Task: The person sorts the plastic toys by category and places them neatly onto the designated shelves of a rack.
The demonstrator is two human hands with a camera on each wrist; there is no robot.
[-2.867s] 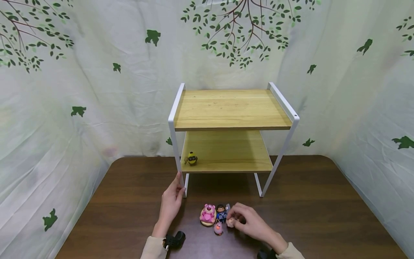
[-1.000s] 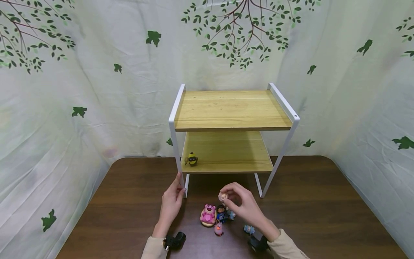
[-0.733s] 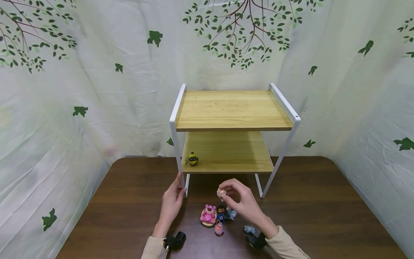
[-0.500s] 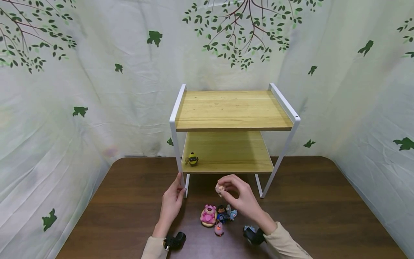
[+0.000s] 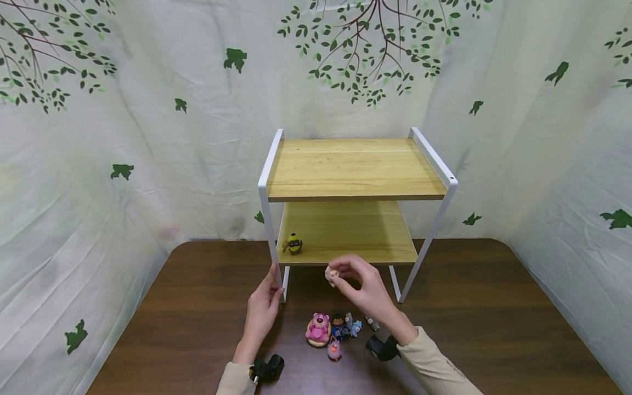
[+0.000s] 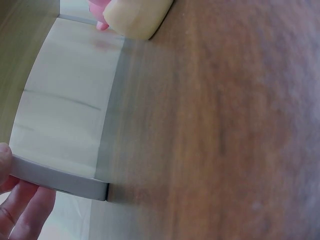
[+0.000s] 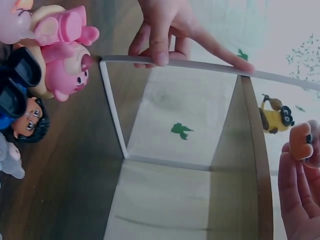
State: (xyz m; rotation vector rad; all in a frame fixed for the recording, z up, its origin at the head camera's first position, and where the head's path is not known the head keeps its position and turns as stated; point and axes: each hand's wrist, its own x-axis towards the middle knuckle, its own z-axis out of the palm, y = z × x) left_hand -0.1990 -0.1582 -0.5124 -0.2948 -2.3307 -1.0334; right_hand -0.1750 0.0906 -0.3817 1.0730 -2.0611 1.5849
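Observation:
My right hand [image 5: 360, 282] pinches a small pale-pink toy figurine [image 5: 332, 275] between thumb and fingertips, in front of the lower shelf's edge. In the right wrist view the figurine [image 7: 301, 141] shows an orange-pink side beside my fingers. My left hand [image 5: 263, 304] holds the front left leg of a two-tier shelf rack [image 5: 355, 170]; the right wrist view shows its thumb and fingers on either side of the white bar [image 7: 200, 65], index finger stretched along it. On the lower shelf's left end stands a yellow-and-black minion figurine [image 5: 294, 243].
On the brown table [image 5: 197, 323] before the rack stand a pink bear figurine [image 5: 318, 328], a dark-haired boy figurine [image 5: 338, 326], a small pink figurine [image 5: 334, 350] and a light blue figurine [image 5: 354, 326]. A grey figurine [image 5: 372, 322] is partly behind my right wrist. A leaf-print curtain [image 5: 197, 164] surrounds the table.
My right hand has lifted the pale-pink figurine from beside the other toys and carried it up and leftward toward the lower shelf. The left hand stays on the leg.

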